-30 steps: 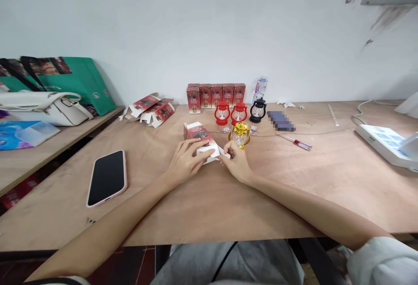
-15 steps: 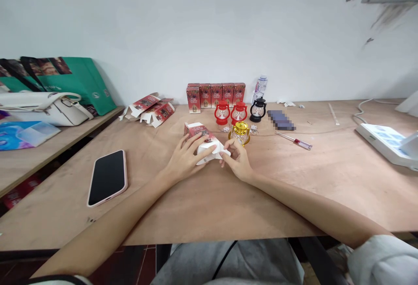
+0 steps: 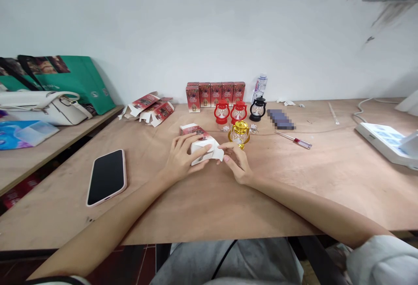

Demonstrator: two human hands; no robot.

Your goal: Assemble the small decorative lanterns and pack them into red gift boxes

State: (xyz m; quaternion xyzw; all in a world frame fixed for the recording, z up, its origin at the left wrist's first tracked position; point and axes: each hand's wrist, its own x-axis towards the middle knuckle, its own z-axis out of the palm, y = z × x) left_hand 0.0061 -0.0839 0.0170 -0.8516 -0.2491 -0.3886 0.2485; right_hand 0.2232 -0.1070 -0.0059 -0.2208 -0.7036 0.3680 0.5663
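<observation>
A small red-and-white cardboard box [image 3: 204, 147] lies tilted on the table, its white flaps standing out at the near right end. My left hand [image 3: 181, 156] is closed around its left side, fingers over the top and thumb on the white end. My right hand [image 3: 237, 161] is at the other side, with its fingertips at the loose end flap; a fingertip shows below the flap. Just behind the right hand stands a gold toy lantern [image 3: 241, 132]. Two red lanterns, the left one [image 3: 222, 113] and the right one [image 3: 238, 113], and a black lantern [image 3: 257, 110] stand farther back.
Several closed red boxes [image 3: 210, 94] stand by the wall, with a bottle [image 3: 260, 86] beside them. Opened boxes [image 3: 148, 108] lie back left. A phone [image 3: 107, 176] is at left, a screwdriver [image 3: 295, 140] at right, and a white device [image 3: 385, 143] farther right.
The box has shifted slightly left and toward me with my left hand. The right hand's fingers have stretched out more, and the flap now points lower.
</observation>
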